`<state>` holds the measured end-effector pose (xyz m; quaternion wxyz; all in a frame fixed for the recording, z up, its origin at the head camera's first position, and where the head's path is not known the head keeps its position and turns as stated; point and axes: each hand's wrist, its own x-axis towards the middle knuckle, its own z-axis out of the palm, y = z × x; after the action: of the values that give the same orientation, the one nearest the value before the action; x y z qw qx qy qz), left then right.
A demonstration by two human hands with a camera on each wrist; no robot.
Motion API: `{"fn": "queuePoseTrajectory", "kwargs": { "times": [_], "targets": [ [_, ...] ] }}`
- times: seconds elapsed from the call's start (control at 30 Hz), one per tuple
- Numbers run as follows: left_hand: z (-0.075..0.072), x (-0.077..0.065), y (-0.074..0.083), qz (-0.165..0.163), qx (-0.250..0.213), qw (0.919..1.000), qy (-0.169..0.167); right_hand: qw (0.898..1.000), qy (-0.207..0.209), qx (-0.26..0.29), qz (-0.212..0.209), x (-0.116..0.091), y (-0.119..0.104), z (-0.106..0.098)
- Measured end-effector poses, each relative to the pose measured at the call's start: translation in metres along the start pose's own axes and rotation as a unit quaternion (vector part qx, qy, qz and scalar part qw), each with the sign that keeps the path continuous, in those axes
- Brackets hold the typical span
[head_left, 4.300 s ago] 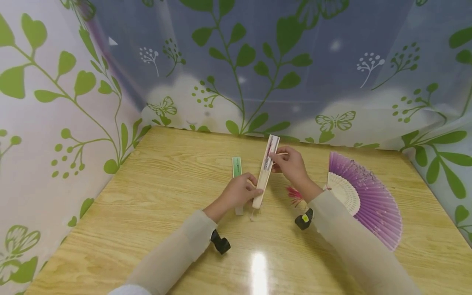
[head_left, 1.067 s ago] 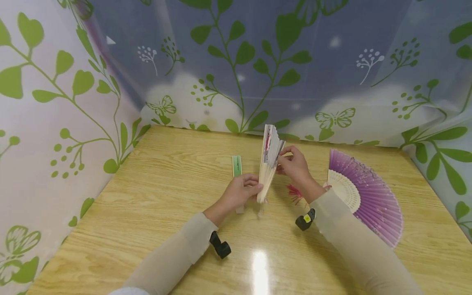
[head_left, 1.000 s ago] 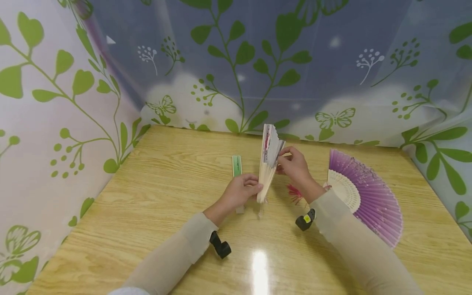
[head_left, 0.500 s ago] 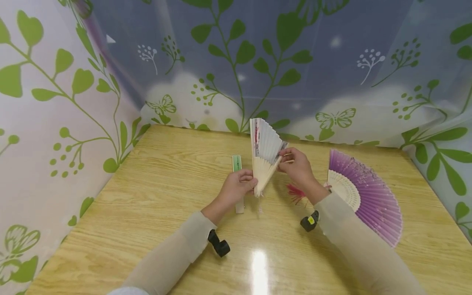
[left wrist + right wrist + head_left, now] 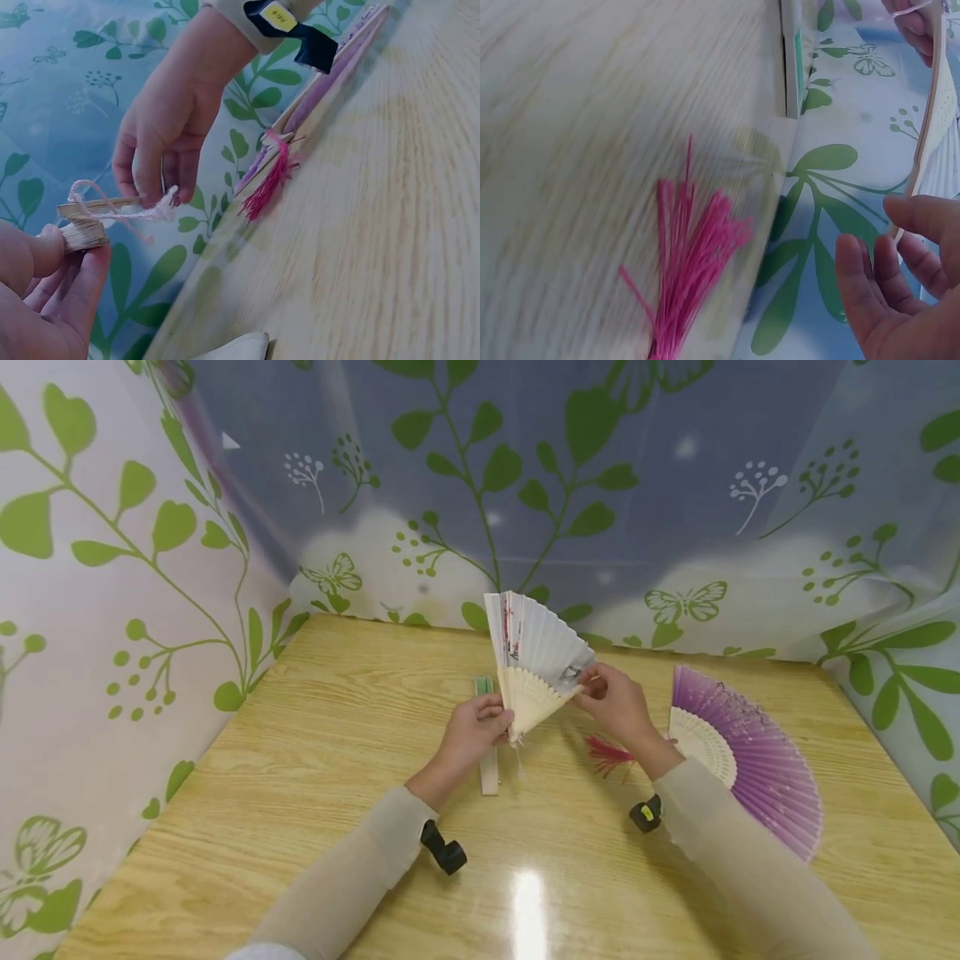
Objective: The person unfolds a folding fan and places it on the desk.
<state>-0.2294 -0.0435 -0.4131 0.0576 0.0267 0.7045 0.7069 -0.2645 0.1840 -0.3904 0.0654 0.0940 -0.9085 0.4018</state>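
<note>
A white folding fan [image 5: 547,639] with pale slotted ribs and a red-and-grey print is held partly spread above the table. My left hand [image 5: 474,727] pinches its base by the left guard, thumb in front. At the right guard, my right hand [image 5: 617,702] grips the edge with thumb and fingertips. A pale cord tassel [image 5: 154,212] hangs from the fan's pivot in the left wrist view. Below my left hand lies a folded fan with a green end [image 5: 487,768], partly covered by that hand and the white fan.
An open purple folding fan [image 5: 772,760] lies on the wooden table [image 5: 300,793] at the right, its pink tassel [image 5: 606,753] near my right wrist. A leaf-patterned cloth [image 5: 450,485] stands along the back and left edges. Each wrist wears a small black camera [image 5: 450,857].
The white fan has gone from folded to partly spread. My left hand has moved up and left with its base, while my right hand has drawn the other guard rightward.
</note>
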Motion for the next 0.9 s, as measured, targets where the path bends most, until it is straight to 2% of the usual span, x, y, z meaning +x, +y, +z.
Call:
{"fn": "queuePoseTrajectory", "kwargs": {
  "times": [0.17, 0.3, 0.43, 0.67, 0.8, 0.9],
  "targets": [
    [-0.005, 0.002, 0.000, 0.004, 0.008, 0.9998, 0.016, 0.997, 0.010, -0.067, -0.046, -0.002, 0.001, -0.003],
    [-0.009, 0.005, -0.003, 0.010, 0.007, 0.9997, 0.022, 0.987, 0.022, -0.132, -0.091, -0.005, -0.001, -0.005],
    [-0.011, 0.007, -0.003, 0.013, -0.004, 0.9995, 0.028, 0.976, 0.029, -0.188, -0.110, -0.010, -0.002, -0.007],
    [-0.012, 0.008, -0.003, 0.006, -0.040, 0.9986, 0.034, 0.959, 0.059, -0.230, -0.154, -0.015, -0.003, -0.008],
    [-0.014, 0.009, -0.005, 0.009, -0.042, 0.9986, 0.032, 0.947, 0.068, -0.252, -0.188, -0.018, -0.003, -0.009],
    [-0.015, 0.009, -0.005, 0.015, -0.039, 0.9986, 0.033, 0.941, 0.068, -0.263, -0.200, -0.019, -0.002, -0.009]
  ]
}}
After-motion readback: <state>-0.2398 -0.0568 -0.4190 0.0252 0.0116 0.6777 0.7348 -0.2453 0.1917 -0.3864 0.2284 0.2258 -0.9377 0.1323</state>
